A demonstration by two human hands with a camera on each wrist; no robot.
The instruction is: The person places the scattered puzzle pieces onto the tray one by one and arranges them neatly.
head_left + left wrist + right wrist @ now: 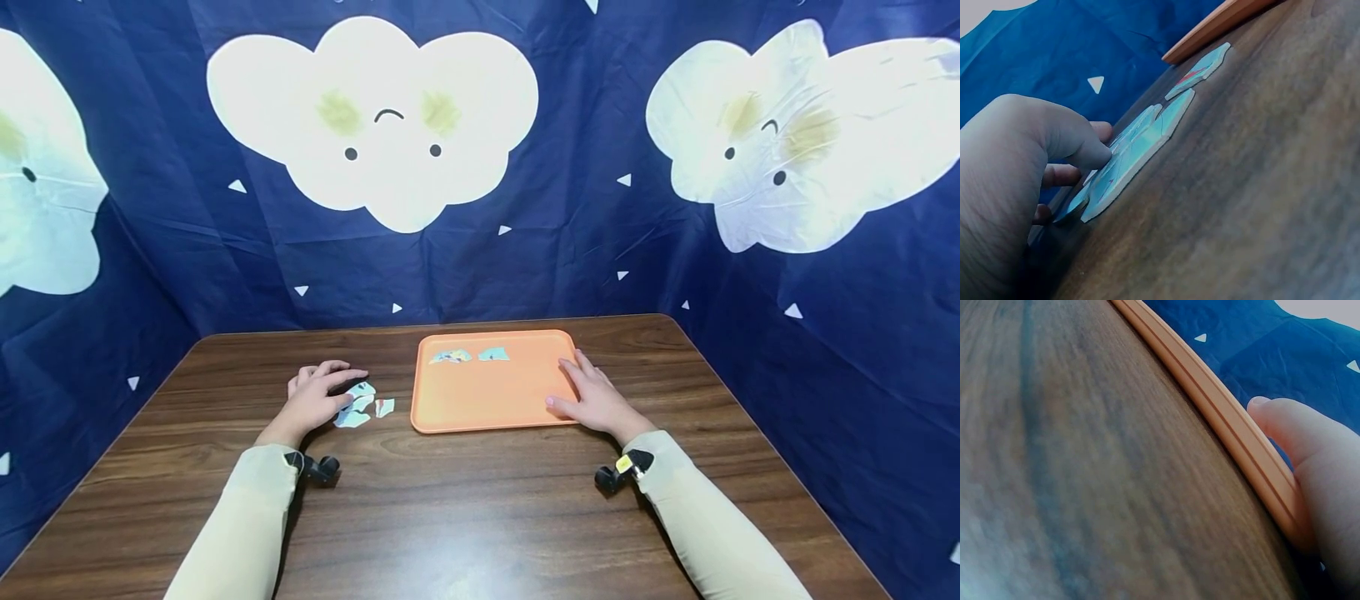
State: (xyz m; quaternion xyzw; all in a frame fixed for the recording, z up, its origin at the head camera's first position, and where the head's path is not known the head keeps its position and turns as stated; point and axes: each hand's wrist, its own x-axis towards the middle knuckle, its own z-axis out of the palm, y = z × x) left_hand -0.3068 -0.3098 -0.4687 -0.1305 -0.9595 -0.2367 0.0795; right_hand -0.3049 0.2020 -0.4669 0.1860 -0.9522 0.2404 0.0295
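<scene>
My left hand (313, 400) reaches over a small cluster of flat, irregular light-blue puzzle pieces (352, 418) on the table. In the left wrist view its thumb touches the overlapping pieces (1138, 156), while the other fingers lie loosely beyond them. A piece with a red mark (385, 407) lies apart, just right of the cluster. My right hand (597, 402) rests spread over the right edge of an orange tray (487, 400). Two picture pieces lie inside the tray near its far rim: a patterned one (451, 357) and a light-blue one (493, 354).
The brown wooden table (465, 517) is bounded at the back and sides by a dark blue curtain (585, 250) with white clouds. Each wrist wears a small black camera, one at the left (322, 470) and one at the right (609, 478).
</scene>
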